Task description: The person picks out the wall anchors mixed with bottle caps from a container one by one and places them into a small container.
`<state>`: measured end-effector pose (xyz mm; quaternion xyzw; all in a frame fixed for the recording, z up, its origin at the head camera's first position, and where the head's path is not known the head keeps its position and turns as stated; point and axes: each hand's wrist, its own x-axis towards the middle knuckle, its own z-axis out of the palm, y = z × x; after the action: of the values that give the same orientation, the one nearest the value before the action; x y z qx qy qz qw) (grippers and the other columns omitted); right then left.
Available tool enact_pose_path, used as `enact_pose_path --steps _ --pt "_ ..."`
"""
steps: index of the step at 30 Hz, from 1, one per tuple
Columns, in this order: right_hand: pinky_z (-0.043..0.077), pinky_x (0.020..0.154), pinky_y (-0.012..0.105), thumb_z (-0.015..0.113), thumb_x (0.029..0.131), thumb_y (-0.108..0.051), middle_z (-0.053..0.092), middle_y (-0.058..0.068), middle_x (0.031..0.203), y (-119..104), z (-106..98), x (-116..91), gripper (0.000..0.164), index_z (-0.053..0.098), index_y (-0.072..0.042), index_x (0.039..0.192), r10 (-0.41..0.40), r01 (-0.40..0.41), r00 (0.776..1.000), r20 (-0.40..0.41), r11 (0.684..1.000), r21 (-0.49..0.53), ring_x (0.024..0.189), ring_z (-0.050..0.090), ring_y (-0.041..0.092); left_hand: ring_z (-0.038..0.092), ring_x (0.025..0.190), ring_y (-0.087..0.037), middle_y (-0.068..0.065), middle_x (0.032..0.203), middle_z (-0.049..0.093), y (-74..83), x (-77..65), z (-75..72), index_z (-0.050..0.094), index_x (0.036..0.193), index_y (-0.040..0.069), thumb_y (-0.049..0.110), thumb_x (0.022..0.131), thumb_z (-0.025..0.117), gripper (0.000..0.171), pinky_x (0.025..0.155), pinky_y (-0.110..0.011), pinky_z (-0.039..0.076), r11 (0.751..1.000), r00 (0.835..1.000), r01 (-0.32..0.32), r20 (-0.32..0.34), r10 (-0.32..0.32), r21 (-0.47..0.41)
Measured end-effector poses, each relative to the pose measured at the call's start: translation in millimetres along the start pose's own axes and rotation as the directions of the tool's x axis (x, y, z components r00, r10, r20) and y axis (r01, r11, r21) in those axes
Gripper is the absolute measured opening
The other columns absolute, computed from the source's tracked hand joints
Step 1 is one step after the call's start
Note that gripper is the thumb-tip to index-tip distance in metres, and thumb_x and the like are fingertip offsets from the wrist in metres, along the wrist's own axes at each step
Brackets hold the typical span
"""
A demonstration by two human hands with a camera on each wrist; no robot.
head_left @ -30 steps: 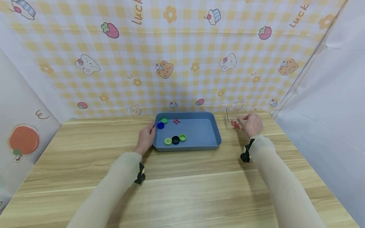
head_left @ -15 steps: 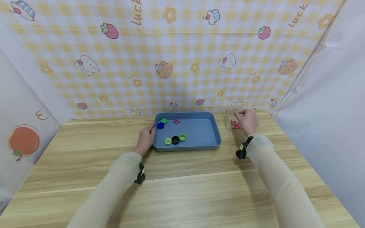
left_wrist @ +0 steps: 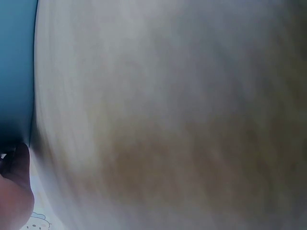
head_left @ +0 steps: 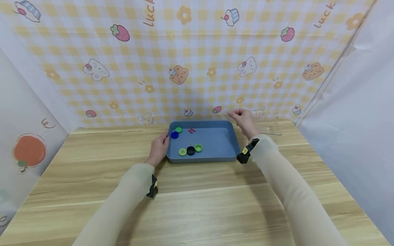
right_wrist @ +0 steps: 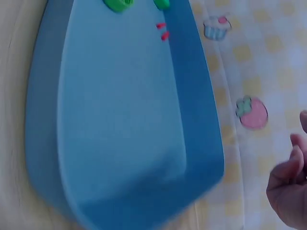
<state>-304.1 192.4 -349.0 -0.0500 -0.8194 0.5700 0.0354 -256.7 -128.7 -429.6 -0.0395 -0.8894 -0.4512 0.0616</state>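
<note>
A blue-grey tray (head_left: 215, 140) stands by the back wall. My left hand (head_left: 159, 147) grips its left wall; in the left wrist view, part of that hand (left_wrist: 17, 191) shows beside the tray (left_wrist: 17, 72). Inside lie a blue bottle cap (head_left: 174, 135), a green cap (head_left: 178, 130), a black cap (head_left: 191, 150), two lime-green caps (head_left: 198, 148) and two small red sticks (head_left: 191, 131). My right hand (head_left: 243, 119) hovers past the tray's back right corner, thumb and fingertips drawn together. Whether anything sits between them cannot be made out.
A clear box (head_left: 269, 131) stands right of the tray, mostly hidden behind my right arm. The wooden table (head_left: 197, 212) spreads in front. A checked cloth (head_left: 197, 95) hangs close behind the tray, with white sheets at both sides.
My right hand has left the clear box of red sticks and moved up and left to the tray's back right corner. The left hand and tray have stayed put.
</note>
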Motion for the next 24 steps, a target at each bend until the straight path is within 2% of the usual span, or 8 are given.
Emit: enact_pose_path --steps 3,5,10,13,15,20,24 --pt "0.038 0.053 0.02 0.062 0.091 -0.024 0.049 -0.006 0.072 -3.4 14.7 3.8 0.024 0.061 -0.001 0.099 0.004 -0.003 0.994 0.108 1.0 -0.015 0.056 0.041 0.006 0.041 0.132 -0.032 -0.019 0.142 0.043 -0.5 0.5 -0.6 0.041 0.139 -0.002 0.008 0.099 0.041 0.041 0.108 -0.042 0.038 1.0 1.0 -0.01 -0.005 0.01 0.006" --pt "0.041 0.057 0.022 0.061 0.092 -0.023 0.05 -0.005 0.071 -4.8 24.2 6.3 0.027 0.063 0.001 0.103 0.001 0.01 0.982 0.191 0.998 -0.056 0.059 0.042 0.009 0.041 0.131 -0.032 -0.018 0.141 0.043 -0.3 0.5 -0.8 0.041 0.139 -0.002 0.008 0.099 0.041 0.041 0.108 -0.042 0.038 1.0 1.0 -0.012 -0.005 0.012 0.012" --pt "0.049 0.071 0.037 0.06 0.093 -0.018 0.056 0.007 0.079 -6.1 45.1 15.9 0.03 0.063 0.004 0.113 0.008 0.043 0.925 0.38 0.991 -0.126 0.063 0.046 0.012 0.041 0.132 -0.031 -0.018 0.142 0.043 1.4 0.2 -1.3 0.041 0.139 -0.002 0.007 0.099 0.041 0.041 0.108 -0.042 0.037 1.0 1.0 -0.013 0.002 0.013 0.011" --pt "0.051 0.083 0.048 0.06 0.093 -0.015 0.059 0.012 0.09 -6.6 55.3 23.0 0.031 0.061 0.004 0.117 -0.002 0.069 0.894 0.448 0.989 -0.132 0.068 0.051 0.013 0.041 0.132 -0.031 -0.018 0.142 0.043 2.6 0.6 -1.9 0.041 0.139 -0.002 0.007 0.099 0.042 0.041 0.108 -0.041 0.038 1.0 1.0 -0.008 -0.002 0.008 0.007" --pt "0.05 0.086 0.051 0.059 0.093 -0.013 0.06 0.011 0.09 -6.2 60.4 26.8 0.032 0.059 0.004 0.12 -0.005 0.086 0.87 0.492 0.986 -0.142 0.07 0.052 0.014 0.042 0.131 -0.031 -0.019 0.141 0.043 3.2 0.3 -2.2 0.041 0.139 -0.002 0.007 0.099 0.042 0.041 0.107 -0.041 0.038 1.0 1.0 -0.007 -0.003 0.007 0.007" --pt "0.051 0.082 0.046 0.061 0.092 -0.013 0.059 0.003 0.08 -3.1 68.9 34.9 0.037 0.056 0.0 0.126 0.029 0.125 0.806 0.591 0.968 -0.218 0.072 0.054 0.016 0.042 0.13 -0.031 -0.019 0.141 0.044 4.2 -2.2 -2.2 0.041 0.139 -0.003 0.006 0.099 0.042 0.041 0.106 -0.041 0.039 1.0 1.0 -0.007 0.002 0.007 0.002" --pt "0.053 0.072 0.037 0.062 0.09 -0.008 0.06 0.002 0.075 0.9 73.8 40.8 0.036 0.057 0.001 0.124 0.016 0.162 0.768 0.64 0.962 -0.219 0.069 0.055 0.015 0.043 0.13 -0.031 -0.019 0.14 0.044 4.8 -3.6 -0.2 0.042 0.138 -0.003 0.006 0.099 0.043 0.04 0.106 -0.041 0.04 1.0 1.0 -0.012 -0.009 0.012 -0.003"
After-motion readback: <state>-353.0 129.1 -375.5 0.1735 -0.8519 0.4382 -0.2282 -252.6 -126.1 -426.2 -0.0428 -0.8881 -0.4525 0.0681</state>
